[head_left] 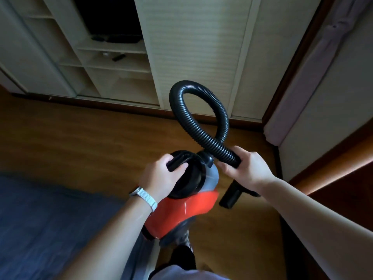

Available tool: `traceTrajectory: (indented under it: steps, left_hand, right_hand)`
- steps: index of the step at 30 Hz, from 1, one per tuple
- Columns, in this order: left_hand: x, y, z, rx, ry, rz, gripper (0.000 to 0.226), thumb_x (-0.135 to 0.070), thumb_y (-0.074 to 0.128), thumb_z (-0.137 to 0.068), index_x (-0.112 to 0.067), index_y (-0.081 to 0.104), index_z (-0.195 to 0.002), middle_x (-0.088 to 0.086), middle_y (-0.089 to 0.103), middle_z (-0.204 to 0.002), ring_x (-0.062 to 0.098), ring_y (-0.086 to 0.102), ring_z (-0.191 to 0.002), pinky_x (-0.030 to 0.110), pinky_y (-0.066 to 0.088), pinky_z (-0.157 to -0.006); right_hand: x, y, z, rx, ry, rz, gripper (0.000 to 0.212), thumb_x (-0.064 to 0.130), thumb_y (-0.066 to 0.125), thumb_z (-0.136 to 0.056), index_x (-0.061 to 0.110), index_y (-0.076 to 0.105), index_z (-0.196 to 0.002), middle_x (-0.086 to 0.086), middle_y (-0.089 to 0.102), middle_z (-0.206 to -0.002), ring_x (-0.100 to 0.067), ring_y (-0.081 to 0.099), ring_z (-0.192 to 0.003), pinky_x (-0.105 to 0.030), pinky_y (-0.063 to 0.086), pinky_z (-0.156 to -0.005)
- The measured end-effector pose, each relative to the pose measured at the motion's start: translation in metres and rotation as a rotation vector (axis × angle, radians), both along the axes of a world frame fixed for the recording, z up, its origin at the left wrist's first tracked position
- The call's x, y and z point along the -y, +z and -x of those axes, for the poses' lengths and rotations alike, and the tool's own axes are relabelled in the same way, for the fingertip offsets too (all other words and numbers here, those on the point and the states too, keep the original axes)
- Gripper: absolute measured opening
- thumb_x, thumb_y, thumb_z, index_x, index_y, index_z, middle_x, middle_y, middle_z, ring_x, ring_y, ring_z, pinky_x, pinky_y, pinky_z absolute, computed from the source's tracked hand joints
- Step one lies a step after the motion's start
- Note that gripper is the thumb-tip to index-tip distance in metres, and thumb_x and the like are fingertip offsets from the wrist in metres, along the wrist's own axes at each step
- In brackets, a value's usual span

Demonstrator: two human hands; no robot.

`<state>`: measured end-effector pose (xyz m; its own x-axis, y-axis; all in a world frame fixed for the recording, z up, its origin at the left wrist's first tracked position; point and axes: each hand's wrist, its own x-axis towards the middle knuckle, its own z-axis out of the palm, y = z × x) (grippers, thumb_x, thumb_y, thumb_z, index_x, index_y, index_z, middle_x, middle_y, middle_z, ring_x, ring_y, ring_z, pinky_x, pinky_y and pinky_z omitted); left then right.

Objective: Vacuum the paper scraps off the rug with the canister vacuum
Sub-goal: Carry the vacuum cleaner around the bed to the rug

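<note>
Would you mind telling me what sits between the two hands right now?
In the head view, the hose joint atop the vacuum sits between the left hand and right hand.

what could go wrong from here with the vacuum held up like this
The vacuum hangs from the left hand on its handle; a slip would likely drop it onto the wooden floor. The hose arcs in a tight loop from the right hand and might kink. The dangling nozzle could snag.
</note>
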<state>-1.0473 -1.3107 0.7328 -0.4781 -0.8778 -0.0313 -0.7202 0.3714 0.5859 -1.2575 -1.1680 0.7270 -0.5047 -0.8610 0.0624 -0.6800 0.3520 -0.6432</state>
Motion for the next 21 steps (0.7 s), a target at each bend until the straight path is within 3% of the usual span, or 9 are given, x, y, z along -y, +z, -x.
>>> traceTrajectory:
  steps: [4,7,10,16,21]
  left_hand:
    - [0.067,-0.015,0.022,-0.005,-0.013,-0.027,0.035,-0.061,0.062,-0.080,-0.027,0.060,-0.086,-0.011,0.066,-0.071,0.013,0.061,-0.067,0.031,0.052,-0.059]
    - [0.119,-0.020,0.035,-0.024,-0.008,-0.047,0.035,-0.063,0.062,-0.079,-0.028,0.058,-0.082,-0.012,0.064,-0.066,0.013,0.061,-0.065,0.028,0.043,-0.052]
    - [0.173,-0.018,0.048,-0.041,-0.005,-0.063,0.032,-0.061,0.064,-0.079,-0.030,0.058,-0.080,-0.015,0.064,-0.070,0.014,0.060,-0.070,0.027,0.042,-0.055]
    - [0.270,-0.013,0.063,-0.028,0.014,-0.023,0.043,-0.065,0.063,-0.079,-0.029,0.064,-0.103,-0.011,0.070,-0.090,0.017,0.065,-0.085,0.028,0.049,-0.065]
    - [0.329,-0.010,0.072,-0.034,0.067,0.017,0.041,-0.059,0.066,-0.081,-0.027,0.067,-0.106,-0.010,0.072,-0.093,0.017,0.066,-0.088,0.026,0.048,-0.066]
  right_hand:
    - [0.071,-0.006,0.019,-0.015,0.031,-0.037,0.026,0.042,0.074,-0.083,0.027,0.065,-0.102,0.013,0.062,-0.066,-0.004,0.062,-0.063,-0.011,0.040,-0.052]
    - [0.123,-0.002,0.033,0.001,0.017,-0.059,0.026,0.042,0.074,-0.084,0.031,0.063,-0.104,0.013,0.060,-0.063,-0.002,0.060,-0.059,-0.011,0.037,-0.049]
    - [0.175,0.002,0.046,0.018,0.036,-0.069,0.025,0.043,0.072,-0.085,0.034,0.060,-0.104,0.014,0.059,-0.064,-0.001,0.058,-0.059,-0.013,0.037,-0.052]
    - [0.275,0.001,0.060,0.017,0.053,-0.005,0.038,0.041,0.072,-0.085,0.026,0.063,-0.120,0.008,0.064,-0.071,-0.010,0.064,-0.066,-0.020,0.046,-0.056]
    - [0.351,-0.006,0.076,0.065,0.101,0.040,0.031,0.040,0.074,-0.085,0.027,0.065,-0.112,0.008,0.062,-0.068,-0.010,0.063,-0.064,-0.023,0.047,-0.056]
